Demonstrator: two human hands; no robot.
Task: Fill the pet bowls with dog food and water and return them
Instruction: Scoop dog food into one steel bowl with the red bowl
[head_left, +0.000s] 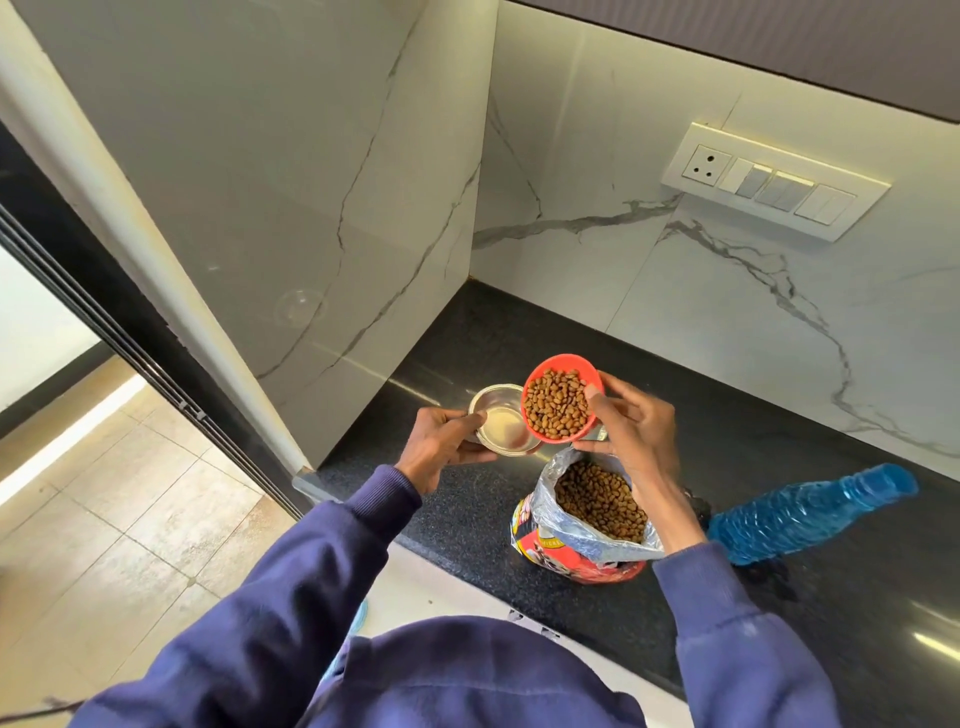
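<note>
Right hand (631, 426): grips the rim of a round orange plastic bowl (561, 397) full of brown kibble, overlapping the steel one.
Left hand (441, 447): holds a small round steel bowl (501, 423) near the black speckled counter's (519, 332) left end.
Bag (582, 535): open dog-food bag, at the front edge.
Bottle (810, 512): blue plastic, right of bag.

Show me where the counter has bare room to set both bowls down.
Bare counter lies in the back corner below the two marble walls, and along the back wall behind the blue bottle. More lies front right, past the bottle. It is crowded at the front edge, where the dog food bag and the bottle sit close together.
</note>
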